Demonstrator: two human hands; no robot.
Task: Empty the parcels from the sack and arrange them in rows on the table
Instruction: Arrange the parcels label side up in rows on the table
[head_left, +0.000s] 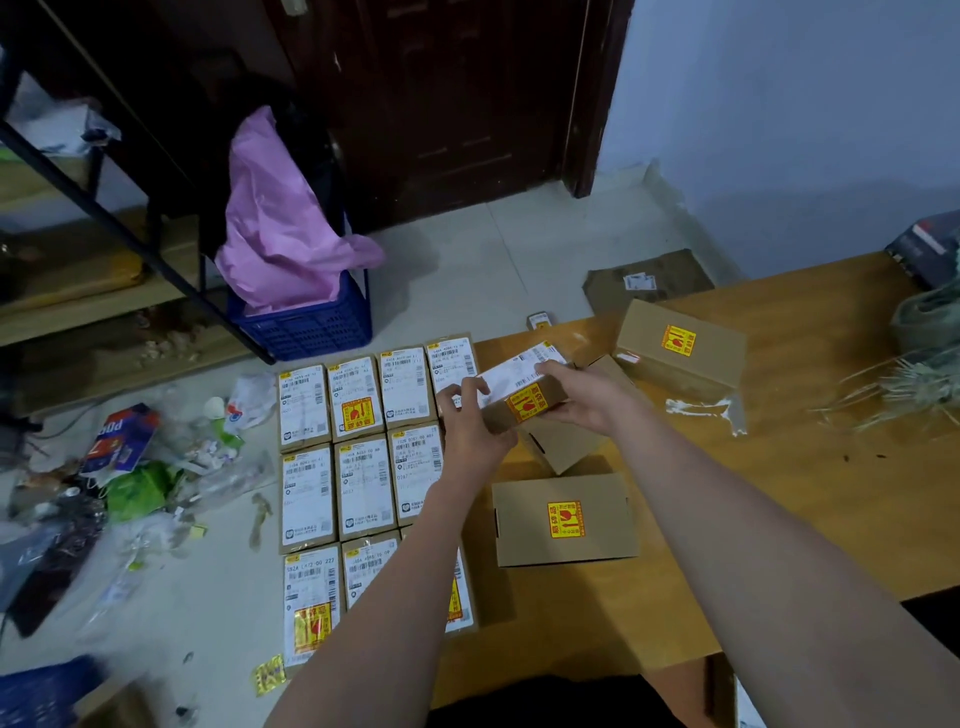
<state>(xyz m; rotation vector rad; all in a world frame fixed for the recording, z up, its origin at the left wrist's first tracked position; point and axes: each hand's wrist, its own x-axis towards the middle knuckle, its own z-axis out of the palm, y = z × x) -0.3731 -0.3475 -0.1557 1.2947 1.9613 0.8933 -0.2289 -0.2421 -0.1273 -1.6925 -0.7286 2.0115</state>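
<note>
**Materials, finish**

Held parcel (522, 397) – matt brown cardboard, smooth white paper label, glossy yellow sticker. Under the grip, wooden table (779, 499) – orange, slight sheen. Right of grip: shiny clear tape scrap (709, 410), rough woven sack (922, 358).

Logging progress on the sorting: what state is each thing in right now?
Held parcel: tilted, off the table, gripped by both hands.
Left hand: grips its near end.
Right hand: grips its far end.
Rows: flat, labels up.
Loose boxes: unsorted.
Sack: slumped on table.

Blue crate (306, 327) w/ pink bag (280, 218); floor litter (130, 467).
</note>
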